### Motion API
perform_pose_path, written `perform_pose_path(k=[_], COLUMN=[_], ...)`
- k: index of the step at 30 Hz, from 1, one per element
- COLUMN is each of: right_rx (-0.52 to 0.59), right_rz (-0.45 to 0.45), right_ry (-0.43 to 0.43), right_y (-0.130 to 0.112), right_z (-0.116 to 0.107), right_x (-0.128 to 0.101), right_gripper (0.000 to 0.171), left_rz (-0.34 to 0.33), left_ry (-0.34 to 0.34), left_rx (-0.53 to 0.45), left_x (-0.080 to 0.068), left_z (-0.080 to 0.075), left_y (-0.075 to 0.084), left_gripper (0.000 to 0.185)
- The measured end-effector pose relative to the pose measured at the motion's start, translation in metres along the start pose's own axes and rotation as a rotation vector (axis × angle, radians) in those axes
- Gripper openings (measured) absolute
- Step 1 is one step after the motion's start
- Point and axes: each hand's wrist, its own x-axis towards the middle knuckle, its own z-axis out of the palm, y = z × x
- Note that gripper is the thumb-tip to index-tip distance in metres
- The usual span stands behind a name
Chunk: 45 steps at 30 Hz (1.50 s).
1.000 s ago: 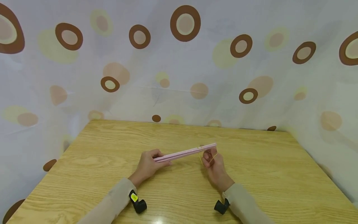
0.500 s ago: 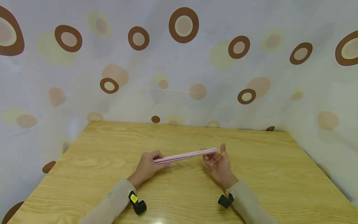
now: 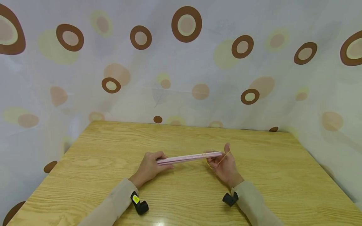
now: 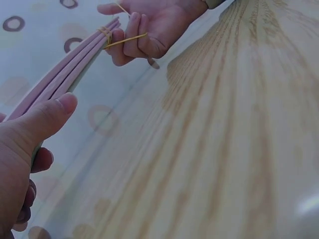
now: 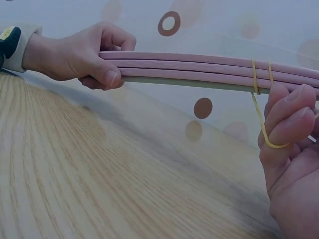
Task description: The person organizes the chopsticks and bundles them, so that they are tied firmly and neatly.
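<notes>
My left hand (image 3: 149, 166) stayed clamped on the near end of the pink sticks (image 3: 189, 157), held above the tabletop (image 3: 113, 147). My right hand (image 3: 224, 166) had shifted outward, its curled fingers stretching the yellow rubber band (image 3: 219, 160) already looped round the sticks' far end.

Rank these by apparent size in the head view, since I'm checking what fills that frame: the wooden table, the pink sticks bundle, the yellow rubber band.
1. Wooden table, by far the largest.
2. Pink sticks bundle, a long thin strip between both hands.
3. Yellow rubber band, a small loop at the bundle's right end.
</notes>
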Motion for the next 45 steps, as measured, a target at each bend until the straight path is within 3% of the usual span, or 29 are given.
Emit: perform_pose_path(k=[6,10,17,21,31,40,45], right_rx=[-0.016,-0.109,-0.661,-0.801,-0.952,-1.105,-1.124], right_rz=[0.033,0.039,0.153,0.219,0.231,0.205,0.192], right_ry=[-0.011,0.012,0.064,0.056,0.064,0.058,0.093], right_y=[-0.003,-0.002,-0.019,-0.025,-0.031,-0.034,-0.034], right_z=[0.000,0.000,-0.007,-0.009,0.000,0.006,0.009], right_x=[0.001,0.002,-0.004,-0.004,0.002,0.001,0.001], right_gripper=[0.085,0.072,0.034,0.021,0.027,0.022,0.025], left_rz=[0.038,0.035,0.023,0.019,0.048,0.003,-0.004], left_ry=[0.004,-0.004,-0.033,-0.048,-0.042,-0.053,-0.041], left_rx=[0.010,0.016,0.038,0.046,0.060,0.030,0.025], left_x=[0.001,0.001,0.000,0.000,0.003,0.001,0.000], left_z=[-0.001,-0.001,0.003,0.003,-0.001,-0.002,-0.001], left_y=[-0.001,-0.001,-0.001,0.000,0.000,0.000,-0.001], left_gripper=[0.027,0.027,0.028,0.029,0.029,0.028,0.028])
